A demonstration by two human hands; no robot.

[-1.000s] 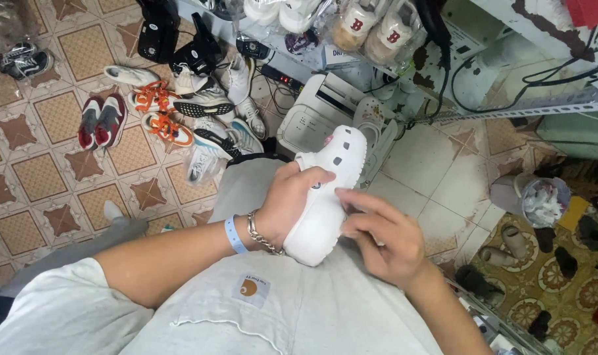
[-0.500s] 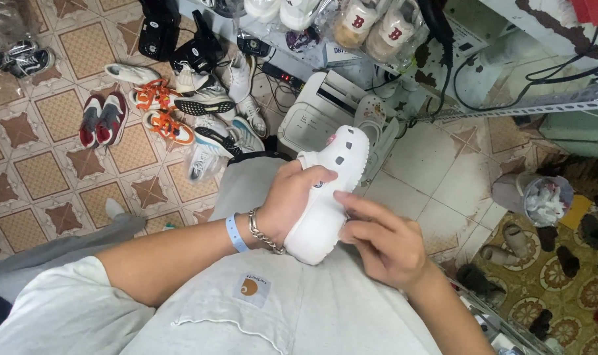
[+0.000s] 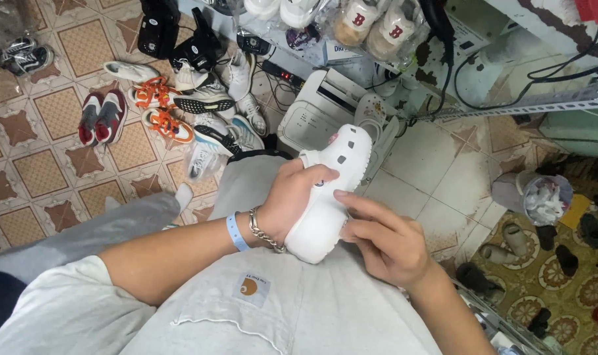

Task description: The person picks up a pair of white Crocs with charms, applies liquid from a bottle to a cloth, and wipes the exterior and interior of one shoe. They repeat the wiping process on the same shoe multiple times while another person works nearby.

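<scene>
While L hand [image 3: 292, 200] grips white clog [image 3: 332, 190], R hand [image 3: 384, 240] cups it.

White clog [image 3: 332, 190], holed top, held tilted, prob. sole-down, above lap.

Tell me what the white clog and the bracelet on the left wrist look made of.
White clog: likely moulded foam or rubbery plastic, matte, one thick seamless piece with punched holes. Bracelet: probably metal, silvery shiny chain links. Left hand and right hand both hold the clog.
</scene>
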